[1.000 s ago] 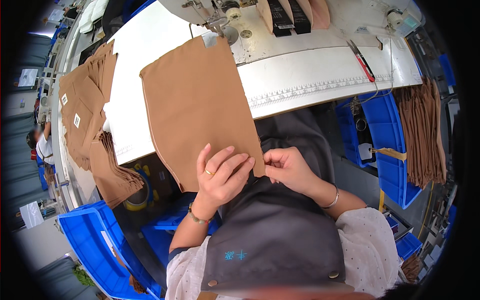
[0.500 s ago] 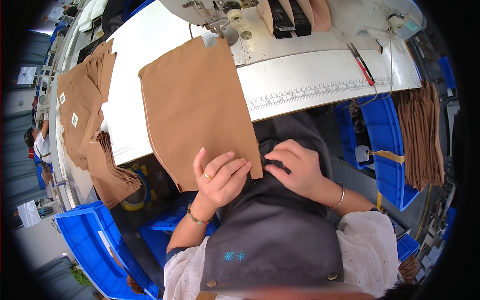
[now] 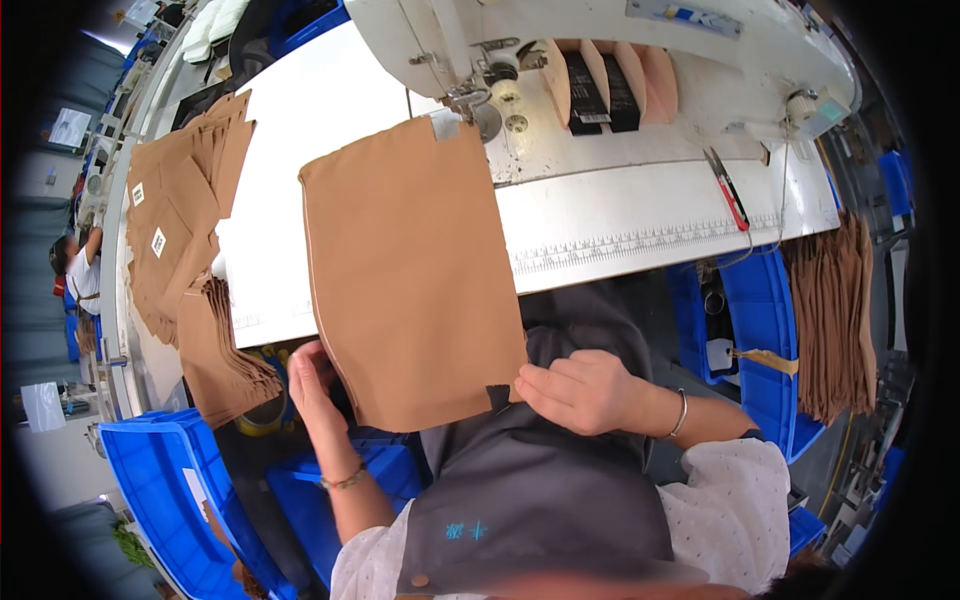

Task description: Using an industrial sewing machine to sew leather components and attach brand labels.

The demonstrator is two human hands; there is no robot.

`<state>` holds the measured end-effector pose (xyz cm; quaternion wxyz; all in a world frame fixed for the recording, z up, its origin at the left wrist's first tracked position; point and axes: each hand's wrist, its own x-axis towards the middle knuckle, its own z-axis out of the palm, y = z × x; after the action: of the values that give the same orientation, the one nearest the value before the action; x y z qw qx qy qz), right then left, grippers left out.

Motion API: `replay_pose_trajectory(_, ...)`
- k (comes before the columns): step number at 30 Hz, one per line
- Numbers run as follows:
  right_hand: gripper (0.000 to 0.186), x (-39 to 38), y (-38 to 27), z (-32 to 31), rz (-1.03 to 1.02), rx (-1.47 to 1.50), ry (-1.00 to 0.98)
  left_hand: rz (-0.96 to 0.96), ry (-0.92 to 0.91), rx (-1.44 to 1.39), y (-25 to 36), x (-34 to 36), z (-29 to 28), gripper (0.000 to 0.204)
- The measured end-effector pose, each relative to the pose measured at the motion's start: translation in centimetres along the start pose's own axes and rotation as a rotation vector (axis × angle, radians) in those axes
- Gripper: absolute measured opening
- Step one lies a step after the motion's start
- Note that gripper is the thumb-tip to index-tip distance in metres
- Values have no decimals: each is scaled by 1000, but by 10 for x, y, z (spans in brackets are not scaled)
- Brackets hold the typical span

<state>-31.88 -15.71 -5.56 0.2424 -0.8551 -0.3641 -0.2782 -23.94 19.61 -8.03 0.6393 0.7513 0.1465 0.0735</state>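
A brown fabric panel (image 3: 410, 270) lies from the sewing machine's needle area down over the table's front edge toward my lap. Its upper right corner, with a small grey patch, is at the presser foot (image 3: 485, 120). My right hand (image 3: 580, 392) pinches the panel's lower right corner, beside a small dark patch (image 3: 498, 397). At the lower left edge is my left hand (image 3: 318, 395), fingers stretched out and partly behind the cloth, not closed on it. The sewing machine (image 3: 420, 50) stands above the panel.
Brown cut pieces (image 3: 175, 210) are piled on the left of the table (image 3: 285, 300). Red-handled thread snips (image 3: 730, 195) lie at the right, near a printed ruler (image 3: 620, 243). Blue bins (image 3: 160, 470) stand below left; brown panels (image 3: 830, 320) hang over another blue bin (image 3: 755, 320) at the right.
My left hand has gone from the panel's lower right part to its left edge. My right hand has moved down and now grips the corner. The view has shifted slightly.
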Motion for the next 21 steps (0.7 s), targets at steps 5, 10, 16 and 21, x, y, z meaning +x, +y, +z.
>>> replay_pose_trajectory(5,22,-1,5,-4,-43,21,-70,-49,-281,11,20,10,-1,25)
replay_pose_trajectory(10,23,3,9,-9,-54,27,-86,-95,-265,23,44,16,4,23)
replay_pose_trajectory(16,21,12,30,-6,-69,6,-75,-19,-299,180,60,31,18,25)
replay_pose_trajectory(21,23,22,47,-6,-101,-14,-77,75,-277,395,61,47,28,25)
